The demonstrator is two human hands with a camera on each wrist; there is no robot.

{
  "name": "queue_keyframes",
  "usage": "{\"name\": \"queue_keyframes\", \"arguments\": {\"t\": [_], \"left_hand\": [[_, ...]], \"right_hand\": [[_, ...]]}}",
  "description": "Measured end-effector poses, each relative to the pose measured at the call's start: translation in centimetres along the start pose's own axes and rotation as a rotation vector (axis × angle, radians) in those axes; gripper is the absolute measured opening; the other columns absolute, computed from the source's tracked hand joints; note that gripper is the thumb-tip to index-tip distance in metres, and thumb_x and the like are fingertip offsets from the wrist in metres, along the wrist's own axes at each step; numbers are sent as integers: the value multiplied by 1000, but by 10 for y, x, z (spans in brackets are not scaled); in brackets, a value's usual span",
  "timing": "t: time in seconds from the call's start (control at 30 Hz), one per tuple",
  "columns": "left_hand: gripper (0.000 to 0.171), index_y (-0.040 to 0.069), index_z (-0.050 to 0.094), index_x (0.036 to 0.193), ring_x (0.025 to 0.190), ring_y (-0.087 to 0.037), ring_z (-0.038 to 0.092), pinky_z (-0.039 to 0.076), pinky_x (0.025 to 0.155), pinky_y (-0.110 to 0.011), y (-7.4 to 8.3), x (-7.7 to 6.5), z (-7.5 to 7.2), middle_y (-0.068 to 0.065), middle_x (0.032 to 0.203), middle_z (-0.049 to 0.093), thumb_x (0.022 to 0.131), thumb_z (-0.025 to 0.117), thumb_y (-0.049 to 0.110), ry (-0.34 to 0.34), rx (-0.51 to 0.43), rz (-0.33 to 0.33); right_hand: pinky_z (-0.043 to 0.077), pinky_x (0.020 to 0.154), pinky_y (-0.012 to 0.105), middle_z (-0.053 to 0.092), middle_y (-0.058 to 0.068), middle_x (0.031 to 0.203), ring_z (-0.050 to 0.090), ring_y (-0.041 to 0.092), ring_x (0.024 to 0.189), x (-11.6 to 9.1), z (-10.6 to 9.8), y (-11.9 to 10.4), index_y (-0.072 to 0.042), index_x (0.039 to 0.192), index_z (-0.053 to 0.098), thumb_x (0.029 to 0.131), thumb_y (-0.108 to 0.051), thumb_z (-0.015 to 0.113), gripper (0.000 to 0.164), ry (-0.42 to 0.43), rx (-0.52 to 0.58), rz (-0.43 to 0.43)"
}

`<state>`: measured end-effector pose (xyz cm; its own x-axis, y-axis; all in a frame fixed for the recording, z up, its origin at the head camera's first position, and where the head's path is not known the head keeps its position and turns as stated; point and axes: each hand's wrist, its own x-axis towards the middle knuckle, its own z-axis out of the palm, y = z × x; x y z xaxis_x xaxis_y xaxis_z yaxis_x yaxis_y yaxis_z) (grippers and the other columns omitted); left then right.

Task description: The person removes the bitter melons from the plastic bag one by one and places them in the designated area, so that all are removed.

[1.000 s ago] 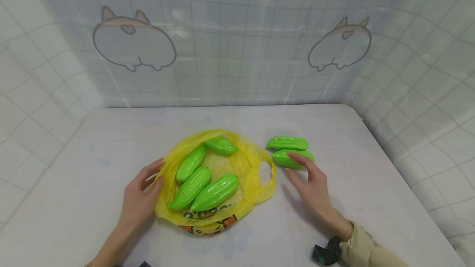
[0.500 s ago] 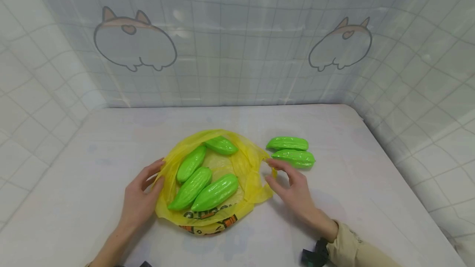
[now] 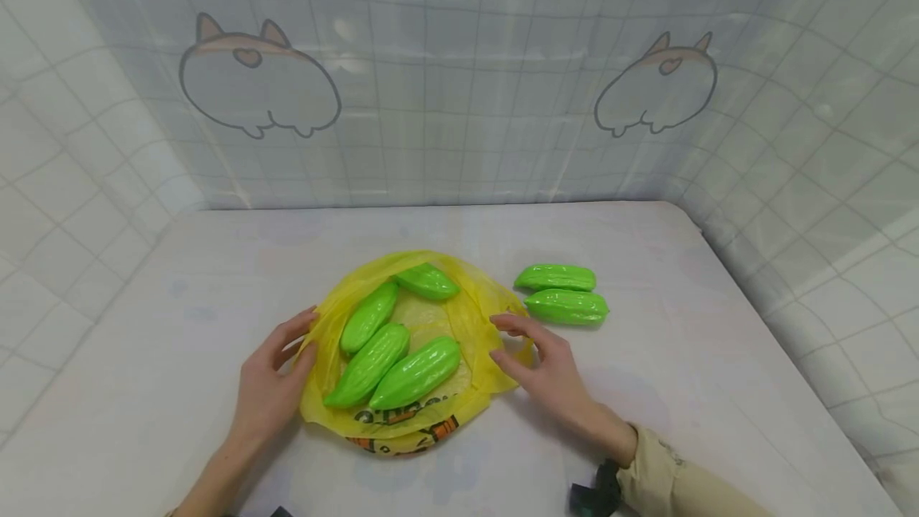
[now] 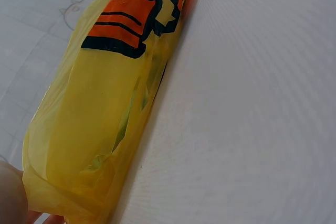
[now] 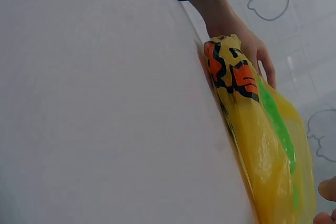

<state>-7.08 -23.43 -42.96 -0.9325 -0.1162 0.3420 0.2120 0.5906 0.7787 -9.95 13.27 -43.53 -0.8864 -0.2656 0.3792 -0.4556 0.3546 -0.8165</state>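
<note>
A yellow plastic bag (image 3: 477,325) with an orange and black print lies with its mouth open, spread on the table. Inside are several glossy green, ridged bitter melons (image 3: 418,373). My left hand (image 3: 269,381) holds the bag's left edge, thumb and fingers on either side of the thin plastic (image 4: 89,114). At the opposite side, my right hand (image 3: 556,373) overlaps the bag's handle loop, its thumb and forefinger parted with nothing between them. Just beyond that hand, two more bitter melons (image 3: 567,306) lie side by side on the table.
The white-covered table (image 3: 689,325) ends at a pale tiled-pattern curtain (image 3: 445,102) with dog drawings behind it. Similar grid-patterned sheets (image 3: 854,206) flank both sides. A black wrist device (image 3: 599,491) sits at the right cuff.
My right hand has moved left, from over the nearer loose bitter melon to the bag's handle side. The left hand, bag and bitter melons have stayed where they were.
</note>
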Motion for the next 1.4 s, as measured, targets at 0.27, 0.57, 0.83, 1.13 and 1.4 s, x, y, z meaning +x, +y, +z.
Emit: {"name": "queue_keyframes", "arguments": {"t": [0.27,0.57,0.83,1.13,1.4], "left_hand": [[42,16,60,137,116,15,48,40,93,1,0,0,0,-3,143,57,97,60,2,0,10,10],[42,16,60,137,116,15,48,40,93,0,1,0,-1,-3,144,57,97,60,2,-4,-4,7],[42,15,60,136,116,15,48,40,94,0,1,0,-1,-4,144,57,97,59,1,-5,-7,8],[42,16,60,136,116,15,48,40,94,0,0,1,-1,-4,144,57,97,59,1,-8,-7,6],[42,15,60,136,115,15,49,41,94,0,0,1,-1,-5,143,58,97,59,1,-3,-4,1]], "right_hand": [[50,101,45,67,-5,129,62,19,116,3,10,-3,-21,130,65,89,-23,77,43,-62,6,29],[50,100,42,68,-4,126,62,17,115,5,17,-7,-21,130,64,89,-26,76,43,-86,-3,27],[47,107,42,67,-4,128,61,15,118,9,25,-10,-22,132,63,88,-31,76,46,-138,17,51],[46,109,42,67,-5,129,61,15,119,13,35,-11,-20,133,62,88,-34,76,49,-177,15,60],[46,109,39,68,-7,126,61,12,119,17,42,-11,-18,131,64,86,-34,78,50,-197,22,66]]}}
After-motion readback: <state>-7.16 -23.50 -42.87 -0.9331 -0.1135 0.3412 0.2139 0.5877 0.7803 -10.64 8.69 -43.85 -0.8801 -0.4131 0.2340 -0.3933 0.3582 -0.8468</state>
